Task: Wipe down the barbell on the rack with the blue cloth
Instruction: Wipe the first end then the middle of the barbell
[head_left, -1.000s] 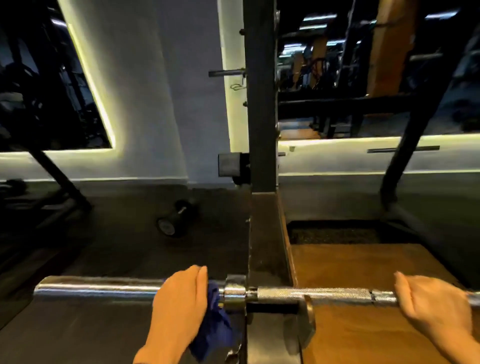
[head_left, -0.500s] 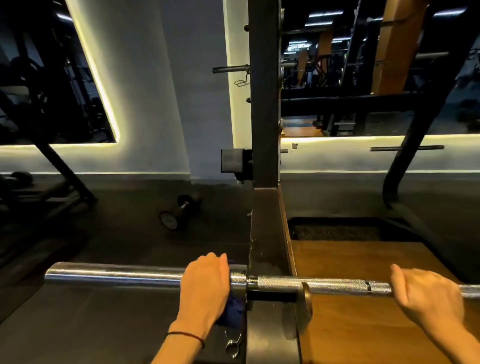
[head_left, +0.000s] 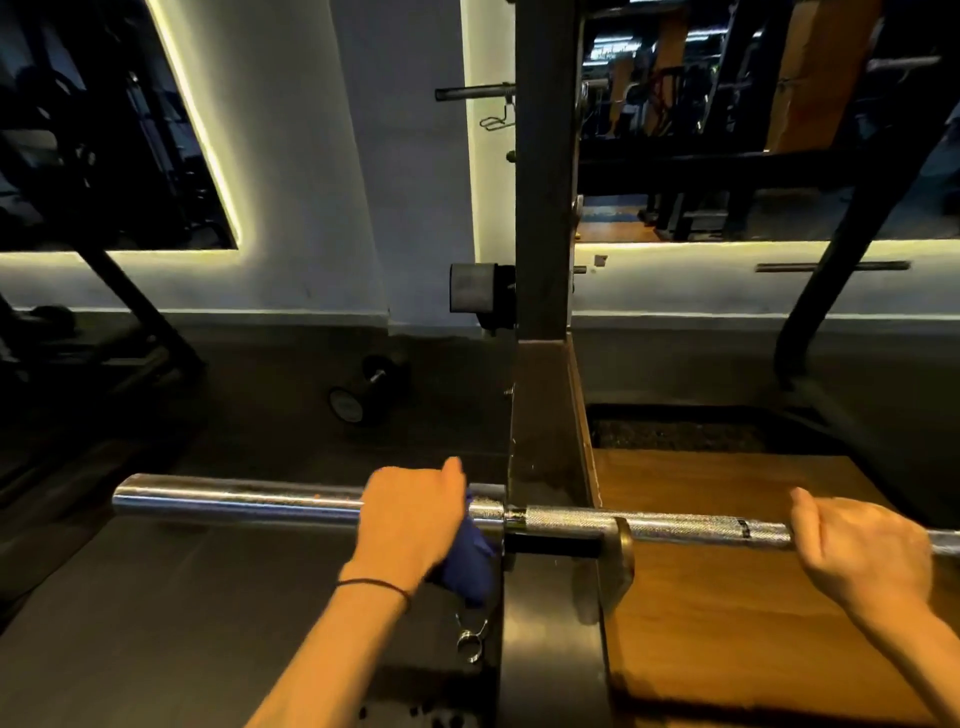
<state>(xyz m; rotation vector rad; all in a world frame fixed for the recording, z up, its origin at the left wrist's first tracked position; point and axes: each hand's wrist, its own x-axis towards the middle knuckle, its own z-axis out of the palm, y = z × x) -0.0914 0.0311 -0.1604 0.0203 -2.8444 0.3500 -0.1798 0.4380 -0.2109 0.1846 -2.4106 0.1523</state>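
Left hand: grip wrapped over the barbell sleeve, pressing the blue cloth against it just beside the collar. Right hand: grip curled round the knurled shaft. Barbell lies across the rack. Spring clip below; dumbbell on the floor.

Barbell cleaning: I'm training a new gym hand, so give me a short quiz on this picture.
1. True or false: the blue cloth is under the left hand.
2. Which part of the barbell does the right hand grip: A) smooth sleeve, B) rough shaft?
3. What small metal thing lies below the cloth?

Key: 1 true. 2 B. 3 a spring clip.
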